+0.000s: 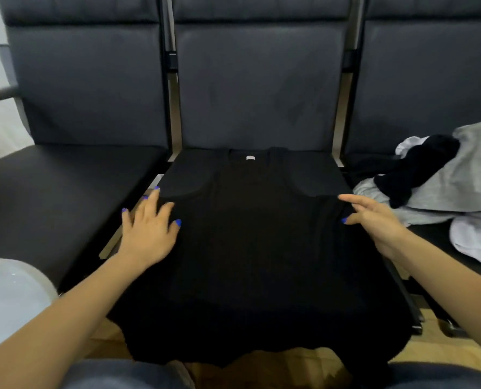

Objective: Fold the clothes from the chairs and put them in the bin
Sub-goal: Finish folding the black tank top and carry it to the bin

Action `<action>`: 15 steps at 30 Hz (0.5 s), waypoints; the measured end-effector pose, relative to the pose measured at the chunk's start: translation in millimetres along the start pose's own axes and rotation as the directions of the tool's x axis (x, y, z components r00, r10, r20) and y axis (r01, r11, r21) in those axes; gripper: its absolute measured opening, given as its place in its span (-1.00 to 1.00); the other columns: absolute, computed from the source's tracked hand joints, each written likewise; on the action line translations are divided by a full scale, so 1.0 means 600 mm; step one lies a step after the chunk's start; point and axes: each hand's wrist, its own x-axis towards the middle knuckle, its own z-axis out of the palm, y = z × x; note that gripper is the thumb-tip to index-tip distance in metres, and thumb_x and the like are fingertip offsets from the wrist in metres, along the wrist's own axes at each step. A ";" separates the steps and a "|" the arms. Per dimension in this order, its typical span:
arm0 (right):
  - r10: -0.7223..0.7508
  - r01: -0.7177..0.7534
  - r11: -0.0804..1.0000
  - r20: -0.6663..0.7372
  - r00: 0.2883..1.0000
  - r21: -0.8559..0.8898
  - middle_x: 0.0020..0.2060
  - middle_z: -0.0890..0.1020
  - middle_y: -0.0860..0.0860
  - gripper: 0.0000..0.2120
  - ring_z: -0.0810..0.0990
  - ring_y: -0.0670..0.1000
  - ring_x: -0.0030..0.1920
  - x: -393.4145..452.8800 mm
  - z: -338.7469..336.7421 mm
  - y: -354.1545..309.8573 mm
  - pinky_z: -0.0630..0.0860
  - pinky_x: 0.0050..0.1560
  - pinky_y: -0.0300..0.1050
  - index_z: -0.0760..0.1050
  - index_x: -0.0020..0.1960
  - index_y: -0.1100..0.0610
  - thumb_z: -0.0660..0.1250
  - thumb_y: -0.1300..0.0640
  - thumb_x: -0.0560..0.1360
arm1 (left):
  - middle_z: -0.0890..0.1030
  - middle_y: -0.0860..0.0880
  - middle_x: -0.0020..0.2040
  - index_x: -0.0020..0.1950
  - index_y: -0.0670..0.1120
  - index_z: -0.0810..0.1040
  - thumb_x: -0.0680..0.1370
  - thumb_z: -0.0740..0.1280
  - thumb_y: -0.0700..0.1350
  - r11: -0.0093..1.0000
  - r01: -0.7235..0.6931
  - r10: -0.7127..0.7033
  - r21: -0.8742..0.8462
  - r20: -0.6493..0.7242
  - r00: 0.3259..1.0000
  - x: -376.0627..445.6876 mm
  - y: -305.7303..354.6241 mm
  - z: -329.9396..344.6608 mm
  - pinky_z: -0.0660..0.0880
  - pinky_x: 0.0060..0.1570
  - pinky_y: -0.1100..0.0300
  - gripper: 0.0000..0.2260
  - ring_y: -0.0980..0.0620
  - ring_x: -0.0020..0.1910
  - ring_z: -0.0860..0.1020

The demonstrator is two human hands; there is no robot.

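squarely on the middle chair seat (331, 164) lies a black t-shirt (250, 248), spread flat with its collar at twelve o'clock against the backrest and its hem hanging over the front edge at six o'clock. a small white label (250, 157) shows inside the neckline, and both sleeves are tucked inward over the chest. the left hand (149, 231) rests palm down on the shirt's nine o'clock edge, fingers (156, 196) spread and straight, grasping nothing. the right hand (374, 220) lies at the three o'clock edge, fingers extended toward the folded sleeve, thumb beneath; whether it pinches the cloth cannot be told. on the chair at three o'clock sits a heap of clothes (463, 186), grey and white with a black piece on top. a pale rounded bin (9, 299) shows at eight o'clock.
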 end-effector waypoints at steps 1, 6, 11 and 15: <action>-0.018 0.018 0.999 -0.017 1.000 0.034 0.34 0.48 0.12 -0.47 0.46 0.08 0.34 0.008 -0.002 -0.001 0.47 0.21 -0.09 0.56 0.13 -0.03 0.23 0.52 0.39 | -0.05 -0.07 0.59 0.52 -0.03 0.21 0.64 0.11 0.08 0.999 -0.031 0.030 0.020 0.065 0.997 0.007 0.005 0.010 -0.03 0.47 -0.17 -0.53 -0.11 0.55 0.00; -0.070 0.092 0.968 -0.101 0.992 0.232 0.21 0.53 0.02 -0.47 0.48 -0.05 0.22 0.020 -0.010 -0.011 0.47 0.00 -0.27 0.44 0.32 0.18 0.14 0.57 0.45 | 0.17 -0.06 0.56 0.54 0.00 0.21 0.66 0.05 0.10 0.999 -0.038 0.043 -0.035 0.142 0.989 0.025 0.015 0.029 0.03 0.50 -0.07 -0.54 -0.08 0.55 0.08; -0.085 0.092 0.994 -0.106 0.991 0.056 0.11 0.59 0.11 -0.59 0.57 -0.06 0.04 0.041 -0.015 -0.004 0.52 -0.01 -0.29 0.53 0.10 0.17 0.18 0.57 0.44 | -0.01 0.00 0.59 0.57 0.11 0.02 0.64 -0.07 0.19 1.000 -0.014 0.009 0.025 0.216 0.976 0.029 0.002 0.035 -0.13 0.51 -0.04 -0.50 -0.04 0.57 -0.08; -0.203 0.119 0.959 -0.336 0.920 -0.256 -0.03 0.64 0.20 -0.63 0.61 0.12 0.04 0.056 -0.023 0.006 0.55 0.07 -0.10 0.55 -0.17 0.13 0.17 0.56 0.42 | -0.06 0.01 0.59 0.57 0.14 -0.05 0.64 -0.10 0.21 0.999 -0.016 0.005 0.044 0.246 0.969 0.035 -0.002 0.034 -0.17 0.51 -0.05 -0.49 -0.03 0.57 -0.12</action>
